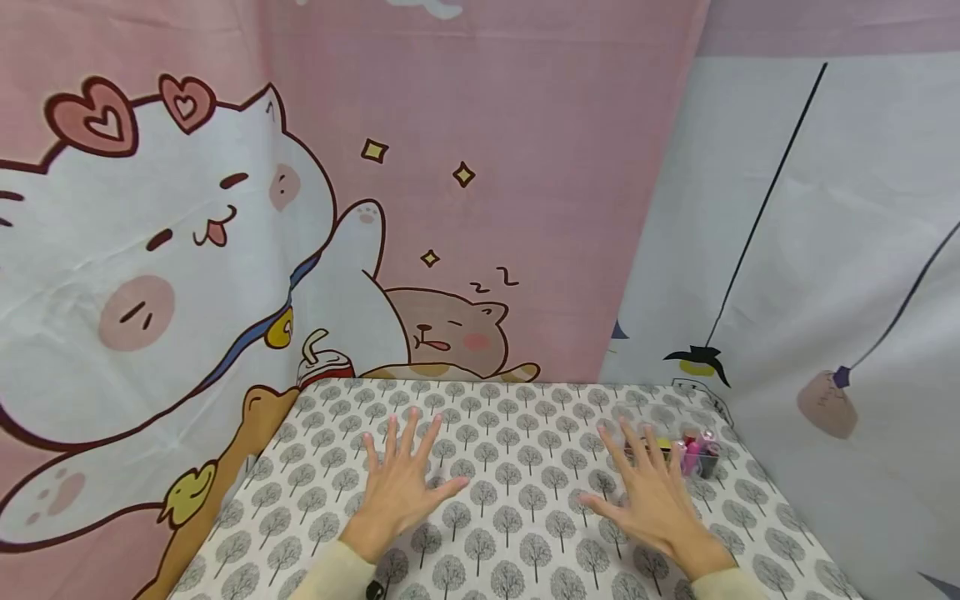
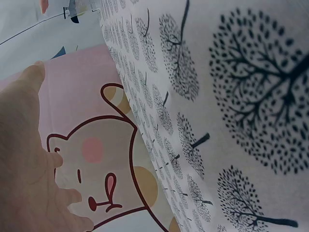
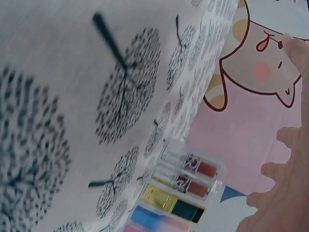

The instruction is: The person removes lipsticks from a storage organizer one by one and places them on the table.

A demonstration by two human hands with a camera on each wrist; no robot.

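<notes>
My left hand [image 1: 405, 492] is held over the left half of the table with its fingers spread and nothing in it. Over the right half, my right hand [image 1: 651, 500] also has its fingers spread and holds nothing. Its fingers overlap a clear plastic box [image 1: 667, 412] in the head view. Small cosmetic-like items stand in that box, among them a pink tube [image 1: 692, 458]. In the right wrist view, a yellow and black piece [image 3: 174, 205] and clear tubes with reddish-brown ends [image 3: 207, 169] show in it. The hand's fingers partly hide these contents in the head view.
A white cloth with grey tree prints [image 1: 510, 517] covers the table. Behind it hangs a pink curtain [image 1: 540, 208] with cartoon animals, and a pale curtain [image 1: 847, 250] closes off the right side. Both come down to the table's edges.
</notes>
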